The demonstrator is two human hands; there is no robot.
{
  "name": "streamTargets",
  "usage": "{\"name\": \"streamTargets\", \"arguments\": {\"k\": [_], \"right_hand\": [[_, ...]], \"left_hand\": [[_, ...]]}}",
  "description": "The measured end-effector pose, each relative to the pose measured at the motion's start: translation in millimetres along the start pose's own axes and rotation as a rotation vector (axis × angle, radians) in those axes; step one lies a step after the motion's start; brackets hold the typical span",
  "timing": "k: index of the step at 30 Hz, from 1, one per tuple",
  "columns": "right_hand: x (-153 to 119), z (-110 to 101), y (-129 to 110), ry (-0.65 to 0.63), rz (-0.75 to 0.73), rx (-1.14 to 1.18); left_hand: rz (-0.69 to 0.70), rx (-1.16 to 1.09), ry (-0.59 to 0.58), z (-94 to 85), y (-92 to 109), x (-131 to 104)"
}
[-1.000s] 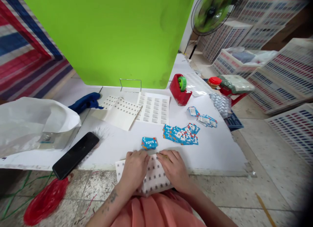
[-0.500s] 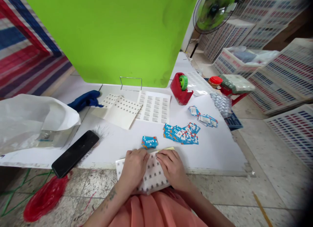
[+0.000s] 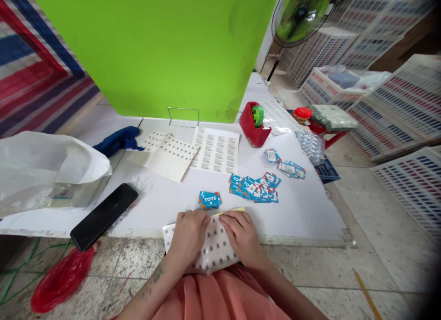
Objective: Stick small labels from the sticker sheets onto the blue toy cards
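Note:
A white sticker sheet printed with rows of small dark squares lies over the table's front edge, partly on my lap. My left hand is closed on its left part, fingers curled with their tips near the sheet's upper edge. My right hand pinches the sheet at the upper right, beside a strip of yellowish backing. Whether a single sticker is between the fingertips is too small to tell. Just beyond my hands rests a small stack of blue "TOYS" cards. More blue cards lie spread to the right.
A black phone and a plastic bag are at left. Further back lie a blue glove, other label sheets and a red tape dispenser. A green panel stands behind; crates are stacked at right.
The view has shifted very slightly. Both hands keep nearly the same hold on the sticker sheet, and the cards lie as before.

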State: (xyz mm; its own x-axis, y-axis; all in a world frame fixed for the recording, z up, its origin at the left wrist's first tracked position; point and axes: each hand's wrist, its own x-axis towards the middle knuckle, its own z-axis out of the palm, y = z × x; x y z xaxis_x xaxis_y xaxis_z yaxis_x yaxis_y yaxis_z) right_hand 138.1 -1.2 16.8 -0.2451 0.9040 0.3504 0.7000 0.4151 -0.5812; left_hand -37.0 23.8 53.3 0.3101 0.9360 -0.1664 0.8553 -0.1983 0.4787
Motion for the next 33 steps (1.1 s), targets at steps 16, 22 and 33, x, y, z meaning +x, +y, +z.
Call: {"name": "streamTargets", "arguments": {"k": [16,22,33], "right_hand": [[72.1,-10.0,23.2,-0.251,0.012,0.181],[84.9,12.3,16.5,-0.361,-0.083,0.043],[79.7,0.7,21.5,-0.139,0.008,0.219]], "left_hand": [[0.199,0.148,-0.014,3.9,-3.5,-14.7],[0.211,0.13,0.017,3.3,-8.3,-19.6],[0.341,0.158,0.107,5.7,-9.3,-19.9]]}}
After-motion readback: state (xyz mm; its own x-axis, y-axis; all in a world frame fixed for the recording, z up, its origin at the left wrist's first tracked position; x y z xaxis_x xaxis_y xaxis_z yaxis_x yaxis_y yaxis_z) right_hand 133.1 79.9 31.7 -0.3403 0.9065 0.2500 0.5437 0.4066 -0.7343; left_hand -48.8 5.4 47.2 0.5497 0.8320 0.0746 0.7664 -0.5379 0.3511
